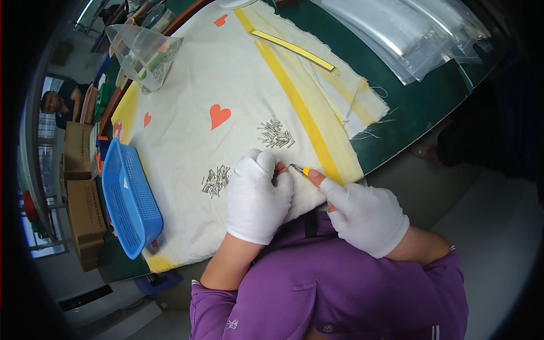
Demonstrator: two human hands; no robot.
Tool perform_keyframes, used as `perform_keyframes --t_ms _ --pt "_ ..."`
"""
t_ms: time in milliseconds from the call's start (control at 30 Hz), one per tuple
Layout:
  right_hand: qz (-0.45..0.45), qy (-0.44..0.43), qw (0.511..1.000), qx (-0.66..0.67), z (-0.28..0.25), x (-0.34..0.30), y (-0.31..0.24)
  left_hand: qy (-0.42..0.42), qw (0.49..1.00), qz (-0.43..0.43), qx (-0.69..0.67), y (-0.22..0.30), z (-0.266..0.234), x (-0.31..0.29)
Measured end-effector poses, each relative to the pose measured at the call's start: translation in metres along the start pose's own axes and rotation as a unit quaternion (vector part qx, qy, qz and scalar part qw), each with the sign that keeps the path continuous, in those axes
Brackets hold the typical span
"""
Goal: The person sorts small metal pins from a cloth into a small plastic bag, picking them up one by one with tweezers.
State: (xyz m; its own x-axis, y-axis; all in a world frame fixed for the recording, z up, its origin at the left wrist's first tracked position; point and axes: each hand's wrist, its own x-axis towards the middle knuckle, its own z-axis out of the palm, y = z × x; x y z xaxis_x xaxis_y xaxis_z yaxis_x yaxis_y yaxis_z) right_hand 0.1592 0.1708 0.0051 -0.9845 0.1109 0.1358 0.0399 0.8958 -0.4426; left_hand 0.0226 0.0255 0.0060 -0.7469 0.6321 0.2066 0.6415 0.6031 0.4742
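My left hand point(258, 195), in a white glove with bare fingertips, is closed in a pinch close to the cloth. What lies between its fingertips is too small and hidden to make out. My right hand point(368, 215), gloved the same way, grips a slim yellow-handled tool point(306, 171) with a thin metal tip. That tip points left, toward the left fingertips. One pile of small metal pins point(275, 134) lies just beyond my hands, and a second pile of pins point(216, 181) sits left of my left hand. Both piles rest on a white cloth point(181, 136) with yellow bands and red hearts.
At the left edge stands a blue plastic basket point(148, 212). A clear bag point(150, 59) of small metal pieces is at the far left. A yellow strip point(294, 50) lies across the far cloth, and clear plastic bags point(391, 34) are stacked far right. Another person point(71, 102) is at the left.
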Motion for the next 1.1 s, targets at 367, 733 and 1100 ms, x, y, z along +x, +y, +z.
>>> perform_keyframes --t_ms 367,733,1100 --pt "-0.008 -0.02 1.0 0.015 -0.004 0.003 0.001 -0.02 1.0 -0.014 -0.006 0.004 -0.003 0.004" --pt "0.03 0.0 0.998 0.054 -0.003 -0.003 0.006 -0.009 0.998 -0.011 0.058 -0.022 -0.018 -0.013" --pt "0.035 0.019 0.995 0.087 -0.002 -0.003 0.005 0.027 1.0 -0.005 -0.001 -0.02 -0.014 0.016"
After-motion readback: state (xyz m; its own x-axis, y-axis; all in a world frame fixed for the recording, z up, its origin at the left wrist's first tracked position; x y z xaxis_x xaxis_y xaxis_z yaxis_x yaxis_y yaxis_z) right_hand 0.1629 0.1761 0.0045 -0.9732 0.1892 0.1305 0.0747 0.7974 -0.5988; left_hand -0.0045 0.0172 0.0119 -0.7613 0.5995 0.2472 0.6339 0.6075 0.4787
